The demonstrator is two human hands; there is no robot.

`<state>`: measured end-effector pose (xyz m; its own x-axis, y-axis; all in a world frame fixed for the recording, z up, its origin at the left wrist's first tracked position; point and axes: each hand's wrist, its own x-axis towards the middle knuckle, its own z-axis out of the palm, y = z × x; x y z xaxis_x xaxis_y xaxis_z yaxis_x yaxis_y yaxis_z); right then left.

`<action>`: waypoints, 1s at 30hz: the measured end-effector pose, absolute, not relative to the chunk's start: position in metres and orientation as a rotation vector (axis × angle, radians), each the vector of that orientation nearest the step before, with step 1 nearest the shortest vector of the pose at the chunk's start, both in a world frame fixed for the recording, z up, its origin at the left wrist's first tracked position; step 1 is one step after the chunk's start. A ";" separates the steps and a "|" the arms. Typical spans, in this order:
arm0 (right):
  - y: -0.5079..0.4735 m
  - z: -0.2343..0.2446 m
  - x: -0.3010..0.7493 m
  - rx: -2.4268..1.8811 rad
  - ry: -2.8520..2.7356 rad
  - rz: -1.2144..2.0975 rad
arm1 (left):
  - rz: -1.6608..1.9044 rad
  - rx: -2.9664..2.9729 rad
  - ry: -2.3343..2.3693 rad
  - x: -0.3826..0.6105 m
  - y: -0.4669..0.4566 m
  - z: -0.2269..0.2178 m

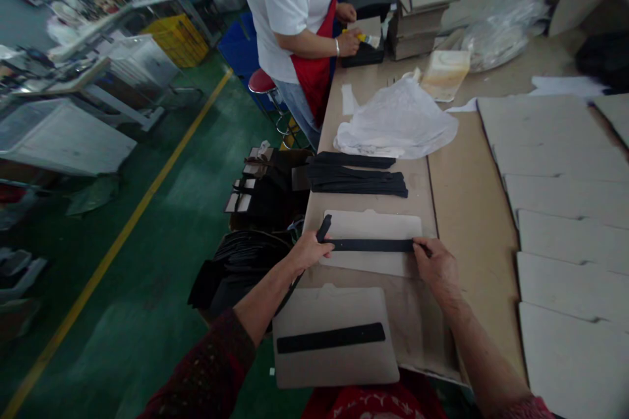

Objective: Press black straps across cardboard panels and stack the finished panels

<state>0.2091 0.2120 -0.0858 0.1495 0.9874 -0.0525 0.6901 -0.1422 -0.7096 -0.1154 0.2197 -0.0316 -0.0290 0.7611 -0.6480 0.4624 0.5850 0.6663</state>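
Observation:
Between my two hands a black strip (372,245) is stretched flat across a beige board (376,224) on the table. My left hand (309,251) pinches the strip's left end. A dark flat piece (324,228) also sticks up from this hand; I cannot tell what it is. At the right end, the fingers of my right hand (436,266) are closed on the strip. Closer to me, a second beige board (339,370) overhangs the table edge, with another black strip (331,338) lying across it. Beyond the first board lie stacked black strips (358,182).
Overlapping beige boards (565,242) cover the table's right side. Farther back are a white plastic bag (398,119), a glue-stained container (446,73) and clear plastic wrap (506,33). A co-worker (295,6) holds a brush (367,39). Boxes of black pieces (246,262) stand left.

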 end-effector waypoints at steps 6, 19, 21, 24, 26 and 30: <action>0.211 -0.092 0.208 -1.915 -1.633 0.635 | 0.347 1.076 1.751 -0.108 0.224 -0.040; 0.212 -0.092 0.204 -1.934 -1.686 0.566 | 0.355 1.050 1.836 -0.104 0.224 -0.051; 0.212 -0.093 0.203 -1.940 -1.699 0.559 | 0.352 1.053 1.835 -0.105 0.224 -0.053; 0.212 -0.093 0.203 -1.953 -1.715 0.544 | 0.347 1.069 1.827 -0.106 0.224 -0.054; 0.212 -0.093 0.202 -1.963 -1.728 0.531 | 0.345 1.077 1.822 -0.106 0.225 -0.055; 0.212 -0.092 0.199 -1.989 -1.758 0.508 | 0.346 1.074 1.819 -0.105 0.227 -0.057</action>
